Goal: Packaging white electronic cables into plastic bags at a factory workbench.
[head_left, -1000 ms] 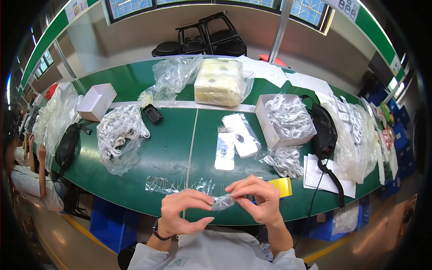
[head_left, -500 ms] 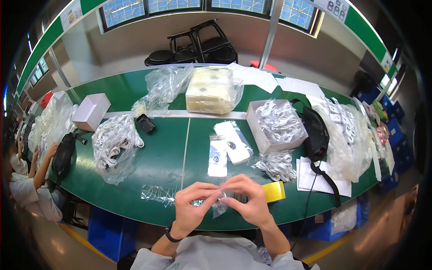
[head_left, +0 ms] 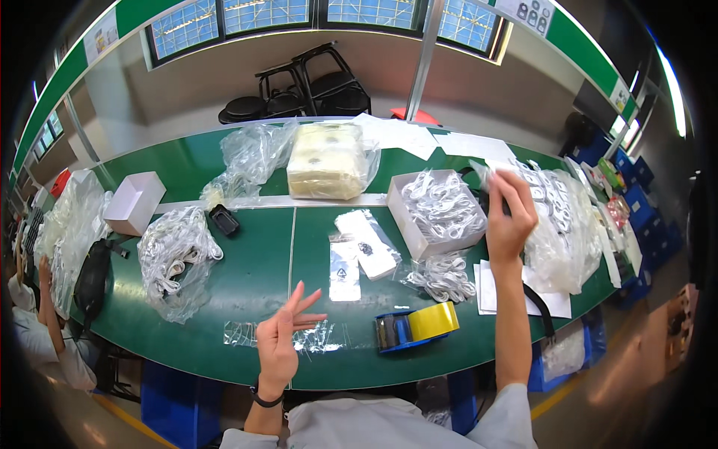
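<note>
Factory packing line. Long green workbench (head_left: 247,277) loaded with clear bags of white cable bundles (head_left: 176,251), open white cartons (head_left: 437,213), tape dispenser with yellow roll (head_left: 415,328). Blue storage bins (head_left: 643,217) alongside, stacked black stools (head_left: 307,86) behind, high windows (head_left: 262,15), another worker's arm (head_left: 45,299) at left.

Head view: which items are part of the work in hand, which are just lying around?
In hand:
right hand holding a small clear bag
left hand, open over the clear bags
grey box of white cables

Lying about:
tape dispenser
white box
black pouch
stacked stools
</note>
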Demonstrator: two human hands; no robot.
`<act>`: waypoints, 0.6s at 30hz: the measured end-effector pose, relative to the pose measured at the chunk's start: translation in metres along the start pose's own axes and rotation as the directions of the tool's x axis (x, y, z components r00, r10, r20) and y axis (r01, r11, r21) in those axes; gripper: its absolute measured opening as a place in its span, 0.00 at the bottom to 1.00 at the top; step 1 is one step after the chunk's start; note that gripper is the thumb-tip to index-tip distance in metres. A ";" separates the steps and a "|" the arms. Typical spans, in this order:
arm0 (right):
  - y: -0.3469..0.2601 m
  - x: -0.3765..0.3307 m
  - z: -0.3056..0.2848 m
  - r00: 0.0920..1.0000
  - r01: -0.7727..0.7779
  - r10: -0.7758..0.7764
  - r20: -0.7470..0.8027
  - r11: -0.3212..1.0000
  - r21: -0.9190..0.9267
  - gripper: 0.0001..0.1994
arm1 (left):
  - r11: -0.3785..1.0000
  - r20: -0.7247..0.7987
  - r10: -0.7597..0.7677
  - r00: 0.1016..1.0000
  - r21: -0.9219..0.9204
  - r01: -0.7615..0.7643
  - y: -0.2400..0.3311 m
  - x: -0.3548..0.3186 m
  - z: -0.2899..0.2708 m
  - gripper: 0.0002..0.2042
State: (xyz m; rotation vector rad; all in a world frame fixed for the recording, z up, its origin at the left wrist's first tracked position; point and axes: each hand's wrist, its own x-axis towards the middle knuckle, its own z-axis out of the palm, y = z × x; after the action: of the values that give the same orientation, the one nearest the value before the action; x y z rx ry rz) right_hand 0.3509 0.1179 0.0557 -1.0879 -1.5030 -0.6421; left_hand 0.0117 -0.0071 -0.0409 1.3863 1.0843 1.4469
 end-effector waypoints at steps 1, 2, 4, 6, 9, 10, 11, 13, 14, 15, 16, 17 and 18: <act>0.014 -0.001 0.013 1.000 0.003 -0.003 0.000 1.000 0.003 0.06 | 0.999 0.023 0.032 0.999 -0.020 -0.031 -0.001 -0.001 0.002 0.27; 0.030 -0.004 0.027 0.991 0.090 -0.083 0.101 0.994 -0.057 0.06 | 0.999 0.025 0.037 0.999 -0.023 -0.036 -0.002 0.001 0.002 0.27; 0.054 -0.024 0.051 0.862 0.134 -0.031 0.505 0.977 -0.168 0.07 | 1.000 0.094 0.018 0.995 -0.020 -0.017 -0.003 -0.001 -0.001 0.30; 0.082 -0.055 0.064 0.541 0.163 0.060 0.839 0.971 -0.175 0.08 | 1.000 0.116 0.014 0.993 0.005 -0.015 -0.004 0.001 -0.004 0.30; 0.066 -0.073 0.063 0.744 0.151 -0.012 0.668 0.977 -0.150 0.08 | 0.998 0.135 -0.045 0.990 0.052 0.039 -0.010 -0.003 -0.019 0.29; 0.064 -0.071 0.058 0.759 0.112 0.001 0.651 0.985 -0.132 0.09 | 0.995 0.157 -0.083 0.984 0.063 0.074 -0.013 -0.004 -0.022 0.28; 0.055 -0.068 0.053 0.757 0.114 -0.001 0.653 0.985 -0.131 0.09 | 0.995 0.155 -0.085 0.984 0.061 0.076 -0.015 -0.005 -0.025 0.28; 0.027 -0.064 0.047 0.772 0.010 0.025 0.635 0.999 -0.052 0.08 | 0.991 0.157 -0.130 0.979 0.054 0.123 -0.020 -0.007 -0.029 0.27; 0.007 -0.063 0.046 0.643 -0.038 0.020 0.766 0.999 0.005 0.08 | 0.990 0.143 -0.137 0.980 0.059 0.130 -0.023 -0.010 -0.031 0.27; -0.009 -0.064 0.041 0.496 -0.091 0.015 0.868 0.995 0.035 0.09 | 0.988 0.147 -0.149 0.978 0.055 0.142 -0.025 -0.010 -0.031 0.26; -0.016 -0.076 0.041 0.405 0.033 -0.057 0.913 0.998 0.048 0.09 | 0.987 0.150 -0.160 0.976 0.052 0.154 -0.026 -0.010 -0.030 0.24; -0.022 -0.090 0.041 0.302 0.153 -0.111 0.947 0.986 0.067 0.09 | 0.987 0.158 -0.161 0.974 0.050 0.155 -0.026 -0.009 -0.028 0.24; -0.032 -0.099 0.043 0.302 0.150 -0.111 0.947 0.986 0.067 0.09 | 0.985 0.177 -0.165 0.970 0.070 0.155 -0.025 -0.008 -0.025 0.23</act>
State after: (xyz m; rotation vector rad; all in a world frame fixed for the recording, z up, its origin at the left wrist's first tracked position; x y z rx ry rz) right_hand 0.2983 0.1133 -0.0443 -1.4919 -2.6596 -0.0172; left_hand -0.0129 -0.0088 -0.0677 1.4067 1.0984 1.1578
